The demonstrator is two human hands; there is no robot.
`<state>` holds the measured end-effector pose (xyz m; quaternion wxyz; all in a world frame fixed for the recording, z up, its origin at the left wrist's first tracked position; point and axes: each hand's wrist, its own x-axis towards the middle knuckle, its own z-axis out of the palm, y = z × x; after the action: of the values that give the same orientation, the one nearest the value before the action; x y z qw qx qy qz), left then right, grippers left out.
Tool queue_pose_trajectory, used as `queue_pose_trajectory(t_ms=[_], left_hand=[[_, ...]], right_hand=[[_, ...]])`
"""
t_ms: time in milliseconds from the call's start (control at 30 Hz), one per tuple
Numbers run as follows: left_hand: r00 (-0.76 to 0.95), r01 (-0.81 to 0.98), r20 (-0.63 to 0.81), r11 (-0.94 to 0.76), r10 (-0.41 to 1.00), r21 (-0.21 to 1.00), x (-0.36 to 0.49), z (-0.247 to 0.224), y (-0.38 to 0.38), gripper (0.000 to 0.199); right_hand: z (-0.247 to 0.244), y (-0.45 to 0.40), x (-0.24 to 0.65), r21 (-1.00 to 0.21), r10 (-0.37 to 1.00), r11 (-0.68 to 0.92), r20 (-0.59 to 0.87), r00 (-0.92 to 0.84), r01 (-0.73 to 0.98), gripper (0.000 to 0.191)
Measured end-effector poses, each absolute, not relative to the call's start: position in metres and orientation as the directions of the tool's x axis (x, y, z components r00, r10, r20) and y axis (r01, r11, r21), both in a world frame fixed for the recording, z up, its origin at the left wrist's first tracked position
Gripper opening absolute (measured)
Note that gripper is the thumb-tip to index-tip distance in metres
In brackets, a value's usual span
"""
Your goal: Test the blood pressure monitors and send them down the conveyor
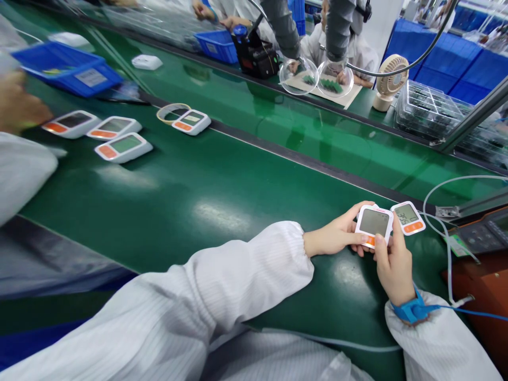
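Note:
Both of my hands hold one small white monitor (pixel 373 225) with a grey screen and orange buttons. My left hand (pixel 337 233) is closed on its left side, the thumb lying by the orange buttons. On the right side, my right hand (pixel 394 259) grips it, with the thumb at its lower edge. A blue strap (pixel 413 308) circles my right wrist. Just beyond my right fingers lies a second monitor (pixel 408 217) of the same kind, with digits on its screen. What is under the held monitor is hidden.
Several like monitors (pixel 124 145) lie on the green table at left, beside a co-worker's blurred hand (pixel 24 106). Behind them stands a blue bin (pixel 67 69). White tubing (pixel 448 254) loops at right by an orange-brown box (pixel 480 280). A handheld fan (pixel 391 82) stands across the line.

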<state>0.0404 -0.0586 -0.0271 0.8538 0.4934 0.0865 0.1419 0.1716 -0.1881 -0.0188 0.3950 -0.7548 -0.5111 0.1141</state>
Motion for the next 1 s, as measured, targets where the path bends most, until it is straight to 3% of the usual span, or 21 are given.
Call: queue_pose_trajectory(t_ms=[467, 700, 833, 1000], left_hand=[[0.948, -0.176, 0.025, 0.457, 0.318, 0.872, 0.039, -0.03, -0.06, 0.088], [0.949, -0.179, 0.035, 0.444, 0.315, 0.878, 0.038, -0.031, -0.062, 0.093], [0.957, -0.179, 0.06, 0.414, 0.285, 0.892, 0.037, -0.027, -0.063, 0.093], [0.936, -0.178, 0.076, 0.275, 0.343, 0.945, 0.036, -0.026, -0.064, 0.078]], right_hand=[[-0.016, -0.187, 0.173, -0.711, 0.873, -0.143, 0.238, 0.427, 0.688, 0.065], [-0.013, -0.189, 0.172, -0.641, 0.884, -0.135, 0.267, 0.384, 0.756, 0.063], [-0.012, -0.188, 0.173, -0.479, 0.82, -0.075, 0.47, 0.328, 0.875, 0.059], [0.014, -0.193, 0.191, -0.107, 0.691, -0.084, 0.71, 0.136, 0.991, 0.045]])
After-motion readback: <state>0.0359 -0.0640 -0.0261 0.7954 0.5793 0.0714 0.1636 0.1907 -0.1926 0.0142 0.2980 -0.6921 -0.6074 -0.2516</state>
